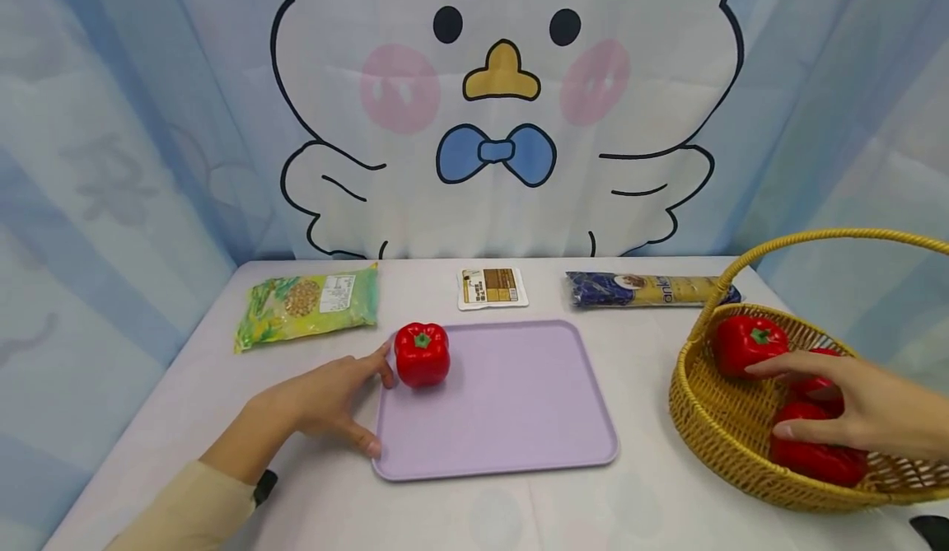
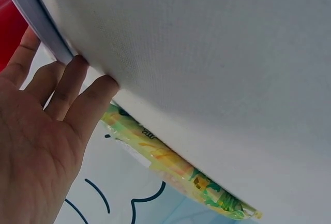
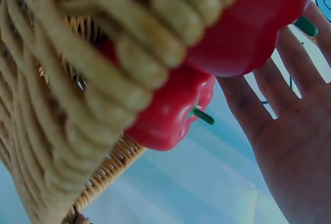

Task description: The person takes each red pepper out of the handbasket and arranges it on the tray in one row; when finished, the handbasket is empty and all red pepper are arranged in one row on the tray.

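Observation:
A lilac tray lies on the table with one red bell pepper at its back left corner. My left hand is at the tray's left side, thumb and fingertips right at the rim, fingers spread. On the right, my right hand reaches into a wicker basket holding several red bell peppers. Its thumb lies over the front pepper, and its fingers reach towards the back pepper. In the right wrist view, loosely extended fingers lie along a pepper above the basket rim.
Along the back of the table lie a green-yellow bag, a small flat packet and a long blue-and-gold package. The basket's tall handle arches over its opening. Behind the table hangs a printed curtain.

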A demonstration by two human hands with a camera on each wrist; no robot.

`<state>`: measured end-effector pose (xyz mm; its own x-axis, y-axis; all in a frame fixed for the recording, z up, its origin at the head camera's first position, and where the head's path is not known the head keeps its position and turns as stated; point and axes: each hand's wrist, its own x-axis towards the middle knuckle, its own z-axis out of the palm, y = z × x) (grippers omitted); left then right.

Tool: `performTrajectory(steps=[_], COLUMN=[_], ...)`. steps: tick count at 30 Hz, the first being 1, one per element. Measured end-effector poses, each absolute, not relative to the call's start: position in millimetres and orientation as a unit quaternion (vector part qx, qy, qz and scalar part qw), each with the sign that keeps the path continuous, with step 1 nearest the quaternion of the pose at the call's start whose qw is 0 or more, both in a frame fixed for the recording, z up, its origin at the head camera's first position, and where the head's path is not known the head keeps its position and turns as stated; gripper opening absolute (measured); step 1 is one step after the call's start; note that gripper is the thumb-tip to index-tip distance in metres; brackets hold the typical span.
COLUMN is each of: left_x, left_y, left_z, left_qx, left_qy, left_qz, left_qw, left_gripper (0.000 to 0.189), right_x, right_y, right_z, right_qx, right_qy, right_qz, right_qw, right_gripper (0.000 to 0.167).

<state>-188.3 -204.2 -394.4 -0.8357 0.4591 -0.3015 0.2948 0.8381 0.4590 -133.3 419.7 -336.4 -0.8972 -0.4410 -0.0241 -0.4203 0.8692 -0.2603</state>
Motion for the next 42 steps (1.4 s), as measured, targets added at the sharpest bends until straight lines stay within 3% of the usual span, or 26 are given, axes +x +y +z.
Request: performTrajectory(steps=[5, 9, 21, 36, 42], left_x=[-188.2, -188.0, -187.8, -188.4, -189.0], left_y=[-203.8, -203.7, -204.2, -204.1, -203.6], left_z=[-397.0, -397.6, -397.1, -394.6, -393.8], left_qx=[0.198, 0.2, 0.195, 0.206, 0.2], left_qy=[0.937, 0.936, 0.938, 0.936, 0.936], left_qz=[0.199, 0.199, 0.197, 0.2, 0.2], left_qw=[0.21, 0.21, 0.208, 0.206, 0.209], left_gripper=[0.09, 0.086, 0.086, 0.082, 0.083], right_x=[-133.5, -134.2, -134.3, -136.2, -136.0], right_y=[424.2, 427.3, 434.5, 449.1, 449.7], right_z=[-335.4, -335.2, -339.6, -340.4, -339.7], right_qx=[-0.21, -0.195, -0.211, -0.162, -0.17], right_qy=[0.957, 0.954, 0.949, 0.908, 0.911], right_qz=[-0.162, -0.17, -0.17, -0.265, -0.257], right_qw=[0.115, 0.152, 0.16, 0.28, 0.273], right_gripper=[0.058, 0.058, 0.052, 0.063, 0.06])
